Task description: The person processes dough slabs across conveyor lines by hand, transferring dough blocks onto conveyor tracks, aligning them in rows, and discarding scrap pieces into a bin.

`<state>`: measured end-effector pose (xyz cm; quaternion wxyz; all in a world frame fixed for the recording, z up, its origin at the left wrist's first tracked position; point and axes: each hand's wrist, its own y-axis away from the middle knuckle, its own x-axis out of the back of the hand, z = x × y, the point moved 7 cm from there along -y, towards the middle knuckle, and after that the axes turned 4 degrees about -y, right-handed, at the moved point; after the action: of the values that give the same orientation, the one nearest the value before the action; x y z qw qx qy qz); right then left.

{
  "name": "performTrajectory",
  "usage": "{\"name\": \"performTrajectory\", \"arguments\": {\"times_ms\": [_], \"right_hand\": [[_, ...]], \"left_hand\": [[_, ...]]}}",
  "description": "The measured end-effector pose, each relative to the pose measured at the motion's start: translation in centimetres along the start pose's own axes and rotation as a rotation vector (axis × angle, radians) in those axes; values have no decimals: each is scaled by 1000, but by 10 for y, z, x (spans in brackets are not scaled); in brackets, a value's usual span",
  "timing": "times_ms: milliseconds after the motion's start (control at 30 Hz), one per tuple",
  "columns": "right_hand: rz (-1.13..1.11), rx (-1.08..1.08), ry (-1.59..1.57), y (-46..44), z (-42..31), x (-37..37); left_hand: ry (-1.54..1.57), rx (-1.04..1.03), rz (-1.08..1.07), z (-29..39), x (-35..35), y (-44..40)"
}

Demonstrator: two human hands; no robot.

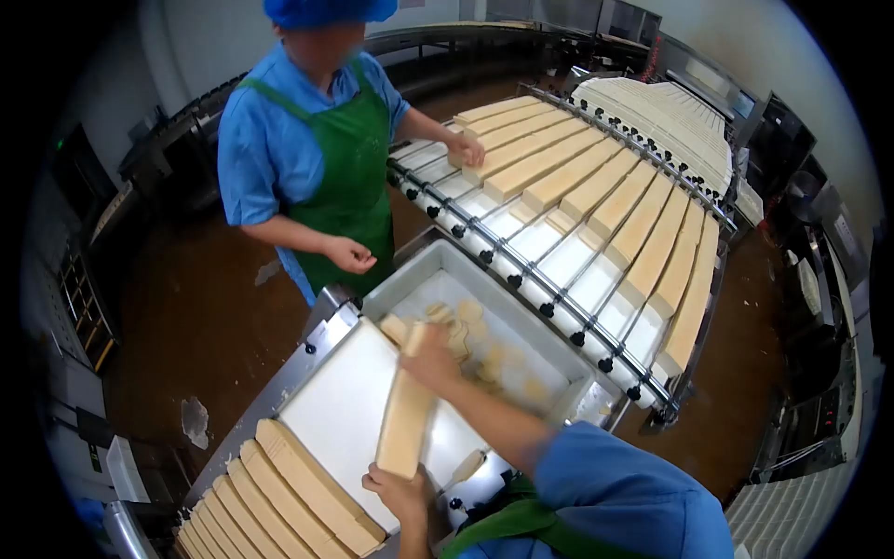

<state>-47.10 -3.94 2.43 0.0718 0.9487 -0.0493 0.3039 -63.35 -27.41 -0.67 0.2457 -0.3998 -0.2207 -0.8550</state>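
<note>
A long pale-yellow block (pixel 406 419), which looks like a slab of dough or tofu sheets, lies lengthwise between my hands, over the white board (pixel 340 387). At its near end, my left hand (pixel 400 489) is closed around the lower edge. My right hand (pixel 431 361), slightly blurred, grips the far end beside the metal tray (pixel 568 365). Inside that tray are several pale cut pieces (pixel 470 326). Next to the block's near end lies a tool with a pale handle (pixel 468 465); its kind is unclear.
Several similar blocks (pixel 307 475) lie side by side at the lower left. A conveyor (pixel 549 303) with rows of long blocks (pixel 643 252) runs beyond the tray. A co-worker in a green apron (pixel 340 177) stands at the far left, one hand (pixel 466 149) at the conveyor blocks.
</note>
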Motion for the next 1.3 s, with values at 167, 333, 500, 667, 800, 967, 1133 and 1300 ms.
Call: {"name": "performTrajectory", "arguments": {"times_ms": [167,333,500,667,800,967,1133,1300], "right_hand": [[350,-22,-101,-24,42,167],[506,-98,-104,-87,91,285],[108,-319,439,-165,162,323],[69,-339,422,-205,190,339],[-86,-332,405,-199,172,344],[134,-250,485,-202,179,355],[65,-82,434,-158,120,321],[-91,53,215,-100,87,273]], "left_hand": [[27,-470,104,127,-17,13],[220,-714,12,263,-26,21],[229,-894,-82,331,-58,5],[269,-850,-421,351,-88,-10],[368,-776,-486,344,-107,-18],[372,-808,-580,377,-137,-13],[267,-831,-588,396,-187,-10],[548,-717,-655,376,-187,-17]]}}
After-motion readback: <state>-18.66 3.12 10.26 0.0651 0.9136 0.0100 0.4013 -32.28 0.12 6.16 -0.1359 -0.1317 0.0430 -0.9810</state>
